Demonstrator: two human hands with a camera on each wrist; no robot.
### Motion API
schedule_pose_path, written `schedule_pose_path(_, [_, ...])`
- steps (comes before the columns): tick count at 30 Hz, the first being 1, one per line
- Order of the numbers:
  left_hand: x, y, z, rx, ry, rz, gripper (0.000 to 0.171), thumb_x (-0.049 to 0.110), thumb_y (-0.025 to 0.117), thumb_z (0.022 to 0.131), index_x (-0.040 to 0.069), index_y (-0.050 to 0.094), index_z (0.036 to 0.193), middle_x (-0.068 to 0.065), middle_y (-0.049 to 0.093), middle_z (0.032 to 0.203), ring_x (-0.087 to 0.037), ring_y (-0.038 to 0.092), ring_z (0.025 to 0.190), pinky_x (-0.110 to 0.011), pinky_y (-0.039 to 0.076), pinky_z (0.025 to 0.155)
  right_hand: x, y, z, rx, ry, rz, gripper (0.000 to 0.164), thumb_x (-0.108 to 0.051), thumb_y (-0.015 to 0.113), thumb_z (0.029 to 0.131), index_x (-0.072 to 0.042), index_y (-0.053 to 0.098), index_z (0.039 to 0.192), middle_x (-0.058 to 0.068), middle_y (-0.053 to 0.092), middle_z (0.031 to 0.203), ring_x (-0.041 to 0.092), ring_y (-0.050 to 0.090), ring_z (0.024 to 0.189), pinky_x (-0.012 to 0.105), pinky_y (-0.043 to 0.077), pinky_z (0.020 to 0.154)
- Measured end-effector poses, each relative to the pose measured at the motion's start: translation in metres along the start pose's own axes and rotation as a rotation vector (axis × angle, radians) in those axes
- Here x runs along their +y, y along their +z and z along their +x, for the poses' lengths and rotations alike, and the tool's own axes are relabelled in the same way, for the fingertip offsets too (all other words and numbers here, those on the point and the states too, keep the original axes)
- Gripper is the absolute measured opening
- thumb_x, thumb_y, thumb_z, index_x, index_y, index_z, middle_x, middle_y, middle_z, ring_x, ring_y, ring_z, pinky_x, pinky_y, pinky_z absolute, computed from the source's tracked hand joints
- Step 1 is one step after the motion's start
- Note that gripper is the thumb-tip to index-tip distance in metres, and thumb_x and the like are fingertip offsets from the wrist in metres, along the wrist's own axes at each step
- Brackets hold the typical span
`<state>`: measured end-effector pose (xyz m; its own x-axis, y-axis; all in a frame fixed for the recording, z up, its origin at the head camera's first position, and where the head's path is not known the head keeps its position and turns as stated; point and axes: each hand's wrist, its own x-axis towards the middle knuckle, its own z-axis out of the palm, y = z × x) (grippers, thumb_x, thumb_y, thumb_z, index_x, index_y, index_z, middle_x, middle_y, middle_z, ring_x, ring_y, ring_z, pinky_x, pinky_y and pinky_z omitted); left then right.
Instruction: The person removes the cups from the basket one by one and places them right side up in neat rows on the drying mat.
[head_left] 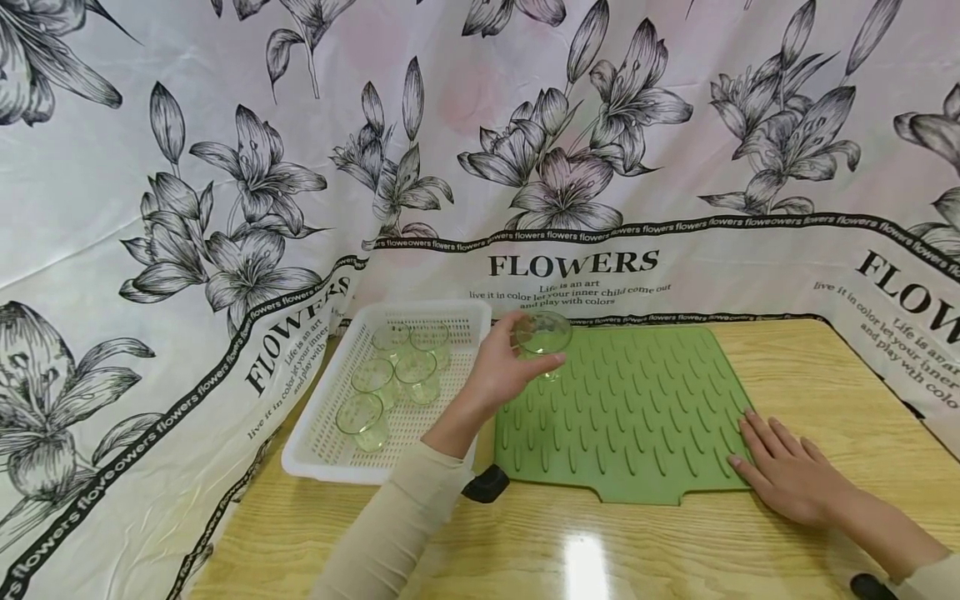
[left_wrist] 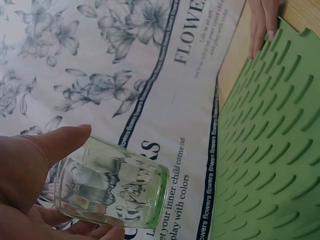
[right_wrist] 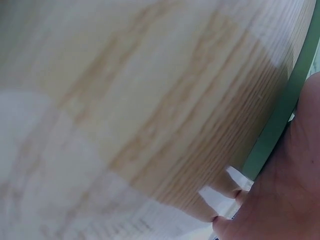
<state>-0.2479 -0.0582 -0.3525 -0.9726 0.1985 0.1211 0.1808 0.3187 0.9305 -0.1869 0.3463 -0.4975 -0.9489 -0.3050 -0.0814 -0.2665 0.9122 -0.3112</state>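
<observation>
At the lower right of the frame, the right hand (head_left: 798, 482) lay released, fingers outstretched, at the edge of a flat green ridged mat (head_left: 637, 417) on the yellowish wood-grained desk (head_left: 517, 542). Near the centre, the left hand (head_left: 495, 371) grasped a clear green-tinted glass (head_left: 544, 335) over the mat's upper-left corner, beside a white perforated rectangular basket (head_left: 315, 437) holding five similar glasses (head_left: 417, 379).
</observation>
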Motion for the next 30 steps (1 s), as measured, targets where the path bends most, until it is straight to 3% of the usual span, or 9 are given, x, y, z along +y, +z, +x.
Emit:
schedule_pose_path(13, [0.006,0.027,0.003,0.017,-0.018,-0.016,0.085,0.028,0.086,0.084,0.010,0.040,0.154,-0.013,0.053,0.142,-0.034,0.051,0.132,-0.046,0.048,0.108,0.006,0.001,0.002,-0.020,-0.002,0.031,0.075,-0.042,0.035,0.112,0.012,0.011,0.158,0.037,0.008,0.163,0.061,0.004,0.146,0.081,0.006,0.108])
schedule_pose_path(30, [-0.003,0.052,0.015,0.026,-0.078,-0.032,0.088,0.029,0.089,0.081,0.014,0.042,0.154,-0.007,0.056,0.142,-0.030,0.052,0.131,-0.042,0.050,0.105,0.005,0.001,0.001,-0.010,-0.003,0.028,0.075,-0.042,0.035,0.112,0.012,0.011,0.158,0.037,0.007,0.163,0.061,0.005,0.146,0.082,0.007,0.108])
